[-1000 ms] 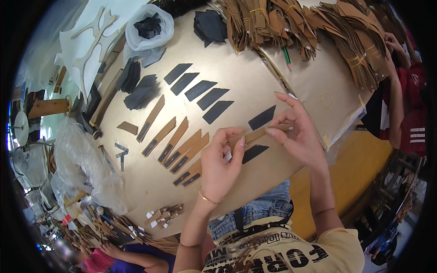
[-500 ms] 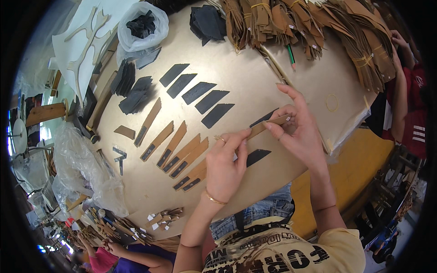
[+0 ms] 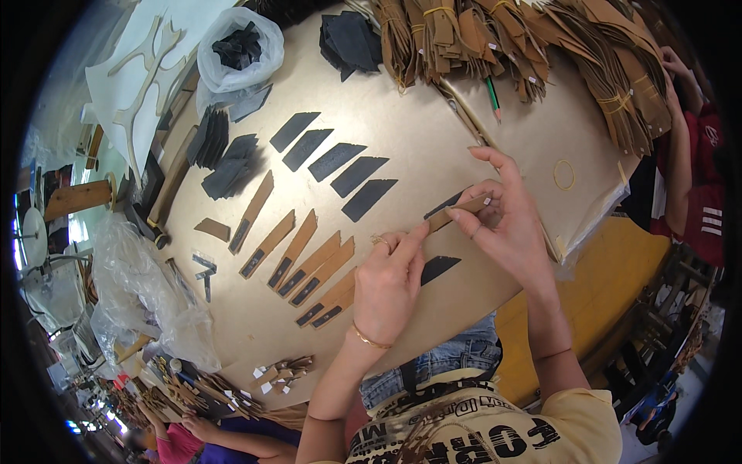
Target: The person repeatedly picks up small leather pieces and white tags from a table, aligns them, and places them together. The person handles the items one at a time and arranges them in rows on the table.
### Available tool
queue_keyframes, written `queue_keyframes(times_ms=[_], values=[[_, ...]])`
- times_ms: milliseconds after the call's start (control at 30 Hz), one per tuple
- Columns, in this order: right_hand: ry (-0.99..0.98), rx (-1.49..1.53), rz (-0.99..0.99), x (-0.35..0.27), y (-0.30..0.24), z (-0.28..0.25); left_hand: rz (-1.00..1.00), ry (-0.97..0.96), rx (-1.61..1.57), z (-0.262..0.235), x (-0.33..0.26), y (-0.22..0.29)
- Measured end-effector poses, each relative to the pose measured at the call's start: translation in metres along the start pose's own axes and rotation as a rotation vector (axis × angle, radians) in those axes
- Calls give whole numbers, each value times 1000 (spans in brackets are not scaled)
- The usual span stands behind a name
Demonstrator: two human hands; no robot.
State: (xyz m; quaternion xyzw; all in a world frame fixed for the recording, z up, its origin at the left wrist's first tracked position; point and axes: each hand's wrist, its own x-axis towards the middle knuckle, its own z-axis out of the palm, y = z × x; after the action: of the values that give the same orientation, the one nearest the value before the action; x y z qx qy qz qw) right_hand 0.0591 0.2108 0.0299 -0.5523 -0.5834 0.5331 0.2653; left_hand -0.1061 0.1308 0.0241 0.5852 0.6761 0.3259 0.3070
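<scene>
While both hands meet above the tabletop edge, a tan strip bridges them | left hand fingers pinch its near end | right hand fingers grip its far end | dark wedge lies just beneath.

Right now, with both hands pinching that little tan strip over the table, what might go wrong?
The tan strip is held only by fingertips of the left hand and right hand, so it could slip or end up crooked on the dark piece under it. The left wrist hovers close to the finished strips and might nudge that row out of line.
</scene>
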Motion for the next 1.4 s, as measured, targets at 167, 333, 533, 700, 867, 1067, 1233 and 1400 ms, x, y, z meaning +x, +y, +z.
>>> queue_keyframes(times_ms=[167, 333, 533, 700, 867, 1067, 1233, 1400], values=[[2, -37, -4, 1, -3, 0, 26, -1, 76, 3, -3, 0], [-11, -9, 93, 1, -7, 0, 39, -8, 185, 7, -4, 0], [36, -86, 11, -4, -12, 1, 43, -42, 339, 11, -6, 4], [51, -279, -206, -21, -18, -4, 89, -138, 464, 12, -8, 5], [-16, -424, -572, -30, -14, 5, 58, -151, 415, 12, -8, 5], [180, -186, -278, -6, 6, -9, 11, -71, 341, 12, -6, 7], [196, -139, -230, -1, 16, -7, 10, -76, 336, 13, -6, 7], [200, -115, -185, -2, 14, -6, 21, -55, 328, 13, -5, 7]])
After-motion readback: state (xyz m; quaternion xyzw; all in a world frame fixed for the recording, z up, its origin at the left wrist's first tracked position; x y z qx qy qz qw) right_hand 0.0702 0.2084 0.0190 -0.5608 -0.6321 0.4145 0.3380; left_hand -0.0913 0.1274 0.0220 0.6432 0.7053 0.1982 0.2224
